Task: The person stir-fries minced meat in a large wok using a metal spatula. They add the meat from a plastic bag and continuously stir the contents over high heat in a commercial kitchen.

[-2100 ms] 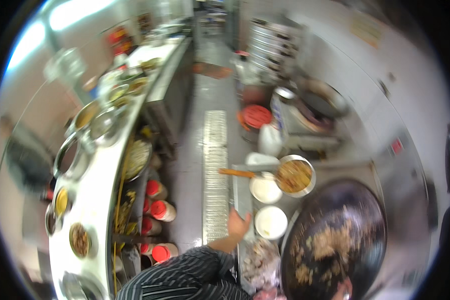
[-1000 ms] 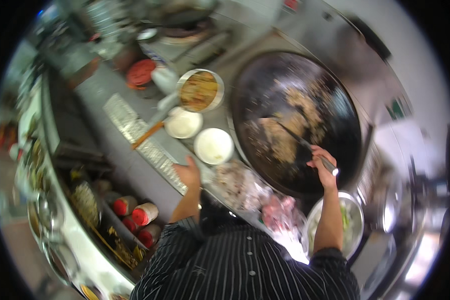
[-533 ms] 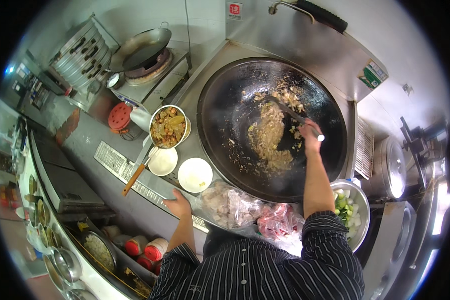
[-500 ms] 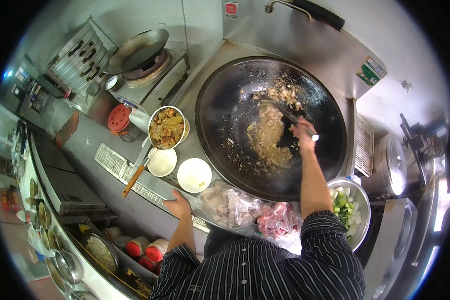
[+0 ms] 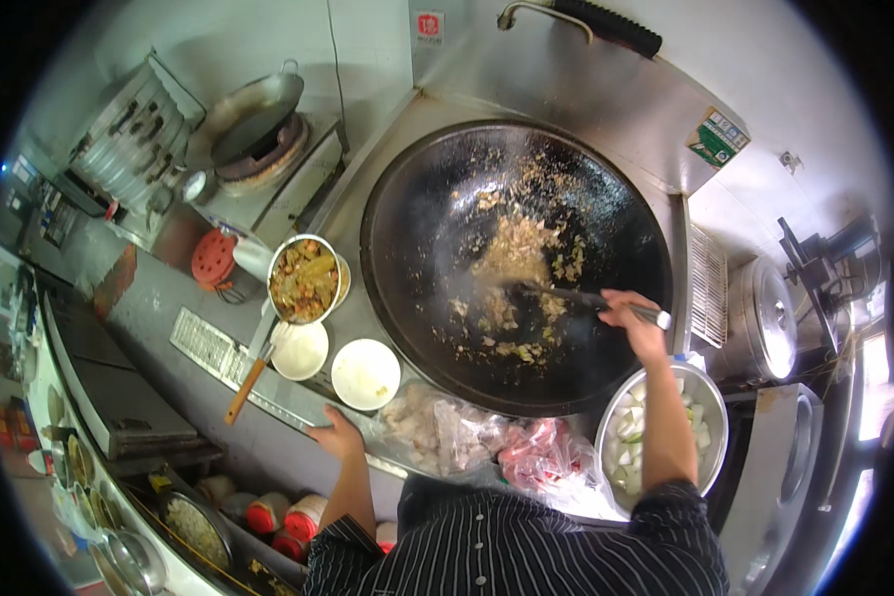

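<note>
A large black wok [image 5: 407,328] takes up the middle of the counter, with steam over it. Gripped in my right hand [image 5: 634,316] is a long-handled wok spatula [image 5: 578,296] with a dark shaft and a pale handle end. Its blurred head is among the chopped, brownish food [image 5: 512,253] in the wok. My left hand [image 5: 340,435] holds nothing, fingers stretched and apart, at the counter's front edge. Clear plastic bags [image 5: 457,422] of pale pieces and a reddish bag [image 5: 544,449] lie between my body and the wok.
Under my right forearm, a metal bowl [image 5: 715,437] holds white chunks. Left of the wok stand a pot of browned food [image 5: 306,283], two white bowls [image 5: 366,375] [image 5: 300,350] and a wooden-handled utensil [image 5: 245,390]. Farther left are another wok [image 5: 258,129] and stacked steamers [image 5: 134,124].
My right hand has drawn the spatula nearer and to the right, and the food lies more scattered. My forearm now crosses the metal bowl. The view has shifted slightly.
</note>
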A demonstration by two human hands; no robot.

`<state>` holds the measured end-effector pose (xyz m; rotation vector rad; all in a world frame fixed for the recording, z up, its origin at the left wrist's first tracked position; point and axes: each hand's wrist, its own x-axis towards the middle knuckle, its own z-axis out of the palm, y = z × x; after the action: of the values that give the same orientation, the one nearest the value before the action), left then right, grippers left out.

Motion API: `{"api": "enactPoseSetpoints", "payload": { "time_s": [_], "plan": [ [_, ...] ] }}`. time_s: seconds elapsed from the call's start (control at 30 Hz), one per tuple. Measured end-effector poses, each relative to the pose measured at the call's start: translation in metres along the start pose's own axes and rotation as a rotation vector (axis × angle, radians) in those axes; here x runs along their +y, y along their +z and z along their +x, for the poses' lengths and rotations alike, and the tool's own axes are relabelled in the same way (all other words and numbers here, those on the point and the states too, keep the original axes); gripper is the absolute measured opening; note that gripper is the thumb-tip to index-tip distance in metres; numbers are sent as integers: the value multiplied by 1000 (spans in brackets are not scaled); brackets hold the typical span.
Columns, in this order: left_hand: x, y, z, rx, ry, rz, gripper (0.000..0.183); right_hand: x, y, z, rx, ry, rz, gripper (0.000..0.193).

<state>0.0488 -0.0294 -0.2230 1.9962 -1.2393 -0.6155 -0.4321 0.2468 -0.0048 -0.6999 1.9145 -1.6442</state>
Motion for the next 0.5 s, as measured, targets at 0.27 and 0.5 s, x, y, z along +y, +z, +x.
{"api": "enactPoseSetpoints", "payload": {
  "time_s": [0.27, 0.5],
  "plan": [
    [27, -20, -9, -146, -101, 98, 92, 73, 129, 78, 320, 10, 414, 16],
    [11, -10, -5, -58, -43, 62, 86, -23, 11, -55, -117, -137, -205, 11]
  ]
}}
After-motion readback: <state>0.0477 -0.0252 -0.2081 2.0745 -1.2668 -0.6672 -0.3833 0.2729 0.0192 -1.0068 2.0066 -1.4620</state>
